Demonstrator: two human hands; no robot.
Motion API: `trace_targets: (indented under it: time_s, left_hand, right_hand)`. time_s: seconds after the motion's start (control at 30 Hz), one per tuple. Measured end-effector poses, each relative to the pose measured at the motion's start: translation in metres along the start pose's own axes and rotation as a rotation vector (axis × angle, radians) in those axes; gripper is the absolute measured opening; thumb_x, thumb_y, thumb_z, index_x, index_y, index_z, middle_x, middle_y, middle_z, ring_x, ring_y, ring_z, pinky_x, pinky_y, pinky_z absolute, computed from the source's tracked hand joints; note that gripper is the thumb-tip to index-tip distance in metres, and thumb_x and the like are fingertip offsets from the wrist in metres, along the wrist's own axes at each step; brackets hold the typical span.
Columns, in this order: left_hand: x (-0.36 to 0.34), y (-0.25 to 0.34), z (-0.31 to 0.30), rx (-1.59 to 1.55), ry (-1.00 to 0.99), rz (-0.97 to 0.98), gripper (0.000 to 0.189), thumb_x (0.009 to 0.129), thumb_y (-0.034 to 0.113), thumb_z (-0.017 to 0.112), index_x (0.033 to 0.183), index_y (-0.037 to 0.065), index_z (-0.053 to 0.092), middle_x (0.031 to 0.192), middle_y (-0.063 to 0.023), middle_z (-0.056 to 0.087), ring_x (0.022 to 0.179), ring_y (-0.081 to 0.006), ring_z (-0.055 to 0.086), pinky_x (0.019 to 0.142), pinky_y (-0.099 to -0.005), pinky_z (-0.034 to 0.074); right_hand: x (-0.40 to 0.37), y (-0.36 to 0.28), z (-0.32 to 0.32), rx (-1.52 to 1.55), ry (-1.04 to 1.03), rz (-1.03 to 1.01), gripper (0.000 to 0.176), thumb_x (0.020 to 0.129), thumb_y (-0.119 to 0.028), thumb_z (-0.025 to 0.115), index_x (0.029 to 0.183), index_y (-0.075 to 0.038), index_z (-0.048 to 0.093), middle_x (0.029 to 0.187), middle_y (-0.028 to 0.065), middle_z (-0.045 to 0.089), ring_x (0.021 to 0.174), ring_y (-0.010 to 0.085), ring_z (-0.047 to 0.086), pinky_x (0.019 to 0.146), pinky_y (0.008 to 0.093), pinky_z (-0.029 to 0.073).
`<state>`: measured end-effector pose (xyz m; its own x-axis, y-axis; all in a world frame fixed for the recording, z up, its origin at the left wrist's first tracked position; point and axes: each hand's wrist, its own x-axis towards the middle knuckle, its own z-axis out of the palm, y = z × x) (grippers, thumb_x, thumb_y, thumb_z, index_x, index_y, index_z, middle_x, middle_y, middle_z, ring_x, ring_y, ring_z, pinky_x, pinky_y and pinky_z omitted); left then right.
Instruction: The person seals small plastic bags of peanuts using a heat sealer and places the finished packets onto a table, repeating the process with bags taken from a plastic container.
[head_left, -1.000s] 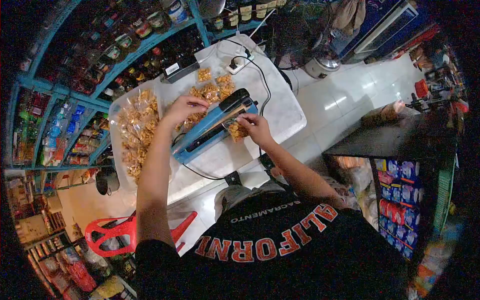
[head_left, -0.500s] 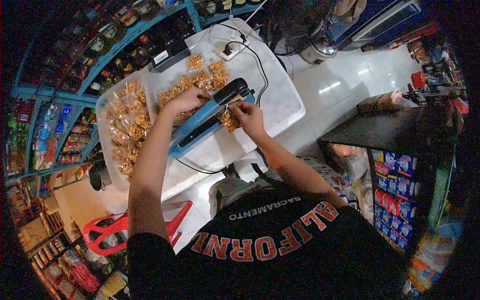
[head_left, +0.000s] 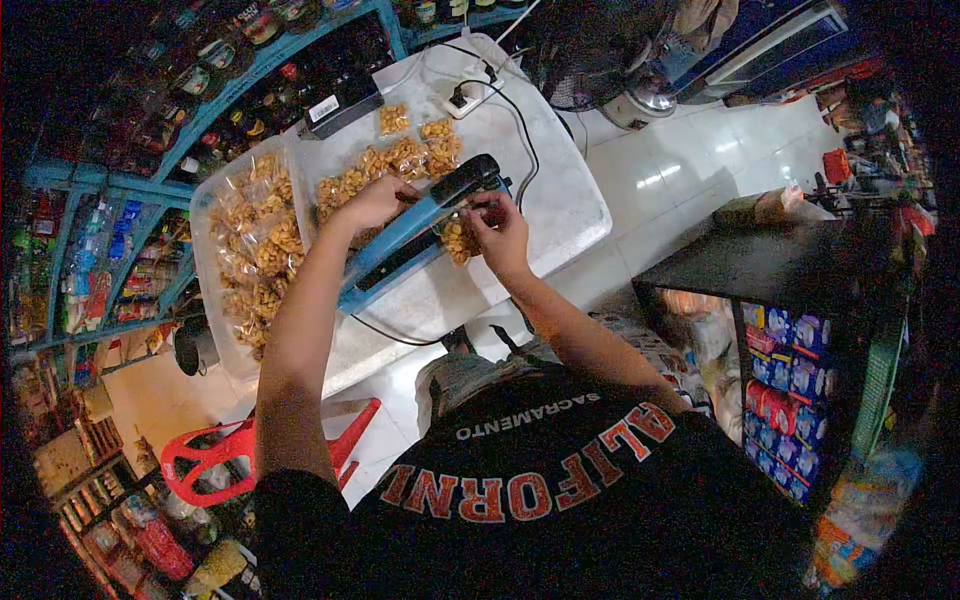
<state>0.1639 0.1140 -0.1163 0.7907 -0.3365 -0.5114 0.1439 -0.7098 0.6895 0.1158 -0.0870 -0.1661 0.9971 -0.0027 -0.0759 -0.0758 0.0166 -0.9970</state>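
Observation:
A blue impulse heat sealer [head_left: 408,232] with a black-tipped arm lies slantwise on the white table. On its near side my right hand [head_left: 503,238] is closed on the upper edge of a clear snack bag [head_left: 458,242], filled with golden-brown pieces. The bag hangs against the sealer's front. Across the sealer's arm, my left hand [head_left: 372,204] has its fingers bent together close to the arm. What those fingertips hold, if anything, is hidden. Behind the sealer lies a row of filled snack bags [head_left: 372,166].
A clear plastic tub [head_left: 207,215] full of snack bags stands on the table [head_left: 565,175]'s left side. A power strip [head_left: 474,98] and black cable lie at the back. A red plastic chair [head_left: 205,462] is below left; a dark counter [head_left: 740,255] stands to the right.
My right hand's fingers have shifted slightly at the top of the bag. Both hands and the sealer otherwise stay in nearly the same place; the view has moved a little.

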Motion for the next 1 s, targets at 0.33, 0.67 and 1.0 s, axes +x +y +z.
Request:
trace_targets:
  time_s: [0.33,0.67,1.0]
  left_hand:
    - [-0.002,-0.005,0.012,-0.088,0.202,-0.1,0.027,0.064,0.01,0.06,0.09,0.002,0.061,0.081,-0.0109,0.062,0.073,-0.0188,0.058,0.068,-0.028,0.044]
    - [0.002,-0.015,0.017,-0.045,0.23,-0.13,0.027,0.066,0.011,0.06,0.092,0.006,0.061,0.083,-0.0131,0.062,0.076,-0.0219,0.059,0.071,-0.0308,0.044]
    - [-0.009,-0.001,0.016,-0.042,0.301,-0.119,0.026,0.065,0.014,0.059,0.09,0.007,0.063,0.085,-0.0136,0.061,0.078,-0.0228,0.059,0.072,-0.0315,0.043]
  right_hand:
    - [-0.001,-0.004,0.004,-0.083,0.121,-0.06,0.026,0.068,-0.001,0.066,0.082,-0.004,0.044,0.064,-0.0008,0.046,0.058,0.0057,0.045,0.054,0.0193,0.041]
    - [0.0,-0.016,0.002,-0.086,0.197,-0.18,0.021,0.071,-0.004,0.064,0.082,-0.004,0.046,0.069,-0.0012,0.044,0.06,0.0043,0.04,0.056,0.0177,0.036]
    - [0.055,-0.128,0.008,-0.489,0.114,-0.638,0.033,0.076,-0.026,0.052,0.106,-0.012,0.049,0.105,0.0113,0.047,0.096,0.0304,0.044,0.077,0.0435,0.036]
